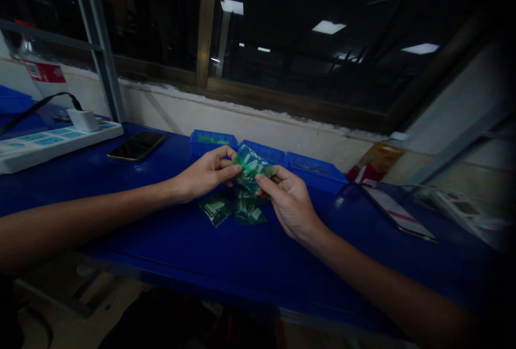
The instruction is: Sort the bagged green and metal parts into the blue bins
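A small clear plastic bag [250, 165] with green and pale pieces inside is held up over the blue table. My left hand [207, 174] pinches its left side between thumb and fingers. On the lower right side, my right hand [288, 196] grips the same bag, thumb on top. Beneath it lie more small filled bags: one bag [216, 209] to the left and another bag [250, 212] nearer the right hand, partly overlapped by others. What exactly the pieces are is too small and dim to tell.
Behind the hands stand blue bins: a left bin [197, 147] with green pieces, a middle bin [278, 156] and a right bin [322, 179]. A phone [137, 146] and power strip [60, 142] lie left. Another phone [397, 212] and a drink bottle [377, 161] are right.
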A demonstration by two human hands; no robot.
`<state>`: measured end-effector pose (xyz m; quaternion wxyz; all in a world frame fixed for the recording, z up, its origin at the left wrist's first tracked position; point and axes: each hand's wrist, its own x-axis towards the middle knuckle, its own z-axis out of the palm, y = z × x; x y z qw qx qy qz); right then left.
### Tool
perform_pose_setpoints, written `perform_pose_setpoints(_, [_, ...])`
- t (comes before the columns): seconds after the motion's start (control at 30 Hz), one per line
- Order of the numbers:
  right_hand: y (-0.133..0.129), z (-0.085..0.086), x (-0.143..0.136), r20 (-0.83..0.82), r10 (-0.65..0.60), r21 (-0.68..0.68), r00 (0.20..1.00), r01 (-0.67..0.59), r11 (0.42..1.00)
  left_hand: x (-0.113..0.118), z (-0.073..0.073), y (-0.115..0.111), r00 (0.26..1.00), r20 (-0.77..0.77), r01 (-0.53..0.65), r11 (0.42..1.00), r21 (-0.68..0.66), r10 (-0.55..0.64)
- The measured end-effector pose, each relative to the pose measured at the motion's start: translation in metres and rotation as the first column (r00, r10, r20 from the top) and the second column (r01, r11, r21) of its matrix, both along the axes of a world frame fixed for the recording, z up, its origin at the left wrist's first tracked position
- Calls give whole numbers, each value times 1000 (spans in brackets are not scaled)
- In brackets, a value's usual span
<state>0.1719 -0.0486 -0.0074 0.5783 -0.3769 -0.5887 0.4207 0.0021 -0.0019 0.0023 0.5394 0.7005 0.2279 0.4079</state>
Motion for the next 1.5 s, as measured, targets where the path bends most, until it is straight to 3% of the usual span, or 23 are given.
perform_pose_setpoints(0.33, [7, -2, 3, 62, -132, 58, 989, 128, 990, -2, -2, 3, 999, -48, 17, 1000, 19, -16])
perform_pose_setpoints(0.53, [1, 2, 0, 93, -104, 98, 990, 94, 991, 0, -1, 0, 997, -63, 37, 999, 1, -37])
perform_pose_setpoints(0.63, [-4, 2, -2, 182, -156, 186, 971, 121, 975, 0, 1, -1, 992, -123, -17, 1000, -19, 15])
perform_pose_setpoints(0.73, [-6, 0, 1, 314, -310, 419, 897, 162, 894, -2, 3, 1, 974, -194, -135, 986, -101, 113])
perform_pose_setpoints(0.8, [-6, -2, 4, 412, -401, 569, 818, 112, 815, -4, 5, 3, 974, -193, -166, 957, -238, 121])
perform_pose_setpoints(0.93, [-9, -6, 8, 597, -459, 706, 658, -159, 691, -4, 9, 0, 988, -138, -16, 864, -504, -62])
perform_pose_setpoints(1.0, [-11, -7, 8, 649, -479, 718, 591, -268, 642, -3, 10, -4, 982, -120, 65, 851, -521, -148])
perform_pose_setpoints(1.1, [-13, -7, 10, 673, -511, 722, 535, -324, 612, -2, 10, -9, 968, -128, 135, 874, -467, -218])
perform_pose_setpoints(1.2, [-13, -4, 10, 678, -508, 712, 532, -299, 636, -3, 10, -9, 977, -99, 139, 921, -363, -186])
perform_pose_setpoints(1.3, [-9, 0, 8, 656, -436, 642, 616, -150, 752, -5, 10, -4, 995, -60, 58, 970, -237, -74])
perform_pose_setpoints(1.4, [-3, 3, 7, 567, -283, 395, 773, 47, 918, -7, 9, 1, 998, -62, -37, 993, -116, 30])
perform_pose_setpoints(1.5, [2, 3, 6, 428, -105, 124, 897, 57, 991, -7, 9, 3, 993, -74, -95, 995, -14, 94])
